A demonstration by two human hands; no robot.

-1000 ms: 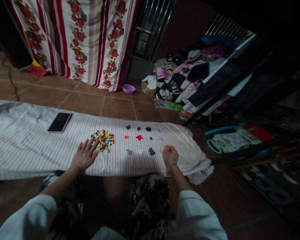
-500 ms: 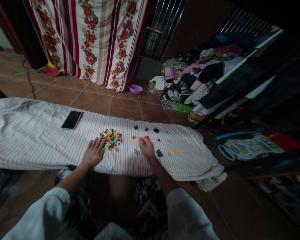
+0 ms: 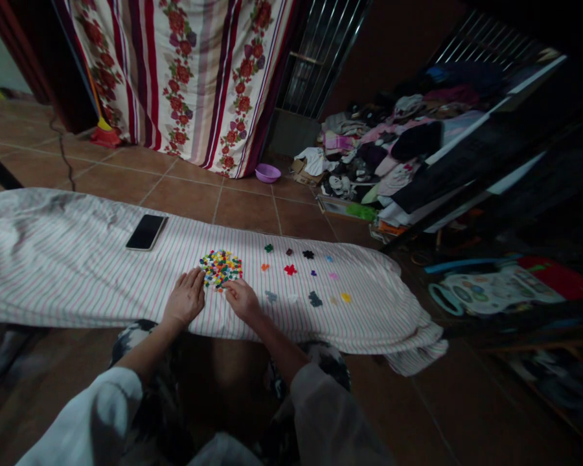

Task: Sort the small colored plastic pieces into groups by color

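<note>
A mixed heap of small colourful pieces (image 3: pixel 222 266) lies on a striped cloth (image 3: pixel 97 285). My left hand (image 3: pixel 185 299) rests flat at the heap's left edge, fingers stretched out. At the lower right edge of the heap is my right hand (image 3: pixel 243 301), its thumb and fingertips pinched together; whatever is between them is too small to make out. Sorted little groups lie to the right, among them red pieces (image 3: pixel 290 270), black pieces (image 3: pixel 308 254), orange pieces (image 3: pixel 265 266), green pieces (image 3: pixel 269 248), grey pieces (image 3: pixel 271 296), dark grey pieces (image 3: pixel 315 298) and yellow pieces (image 3: pixel 345 298).
A phone (image 3: pixel 146 232) lies on the cloth, left of the heap. Beyond the cloth-covered surface are a purple basin (image 3: pixel 267 173), a floral curtain (image 3: pixel 199 84) and a red broom (image 3: pixel 105 134) on the tiled floor. Piled clothes (image 3: pixel 369 149) stand at the back right.
My right hand has moved left from the red group to the heap's lower right edge. The red pieces now show fully. My left hand stays beside the heap.
</note>
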